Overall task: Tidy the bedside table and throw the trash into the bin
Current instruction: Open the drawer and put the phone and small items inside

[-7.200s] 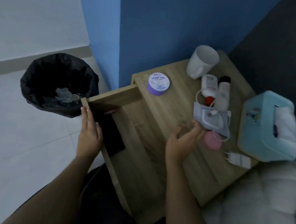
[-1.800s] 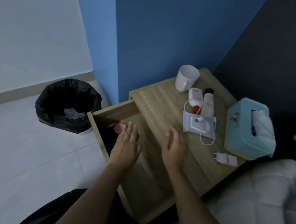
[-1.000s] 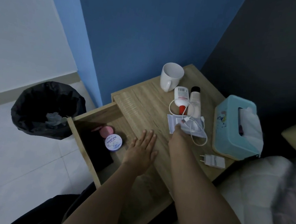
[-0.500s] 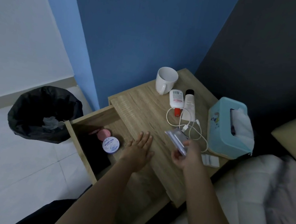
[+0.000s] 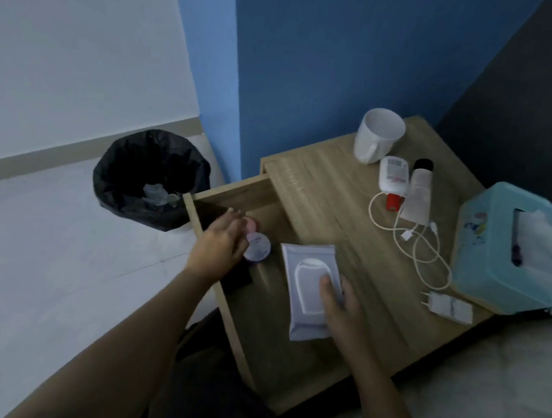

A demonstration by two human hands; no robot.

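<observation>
Our right hand grips the wipes pack, thumb on its flap, now flat above the open drawer rather than lifted edge-on. Left of it, our left hand has moved in, fingers loosely curled over the purple jar.

On the light wooden bedside table stands one white ceramic mug, and beside it lie two tubes: one white squeeze tube with a red cap and one pale tube with a black cap. There is one coiled white charging cable, one white plug adapter and one teal tissue box. One grey-lilac wipes pack makes the count (held in one hand). The open drawer shows two small round containers, one lilac-lidded tin and one pink one mostly hidden. One black-lined bin stands on the floor.
</observation>
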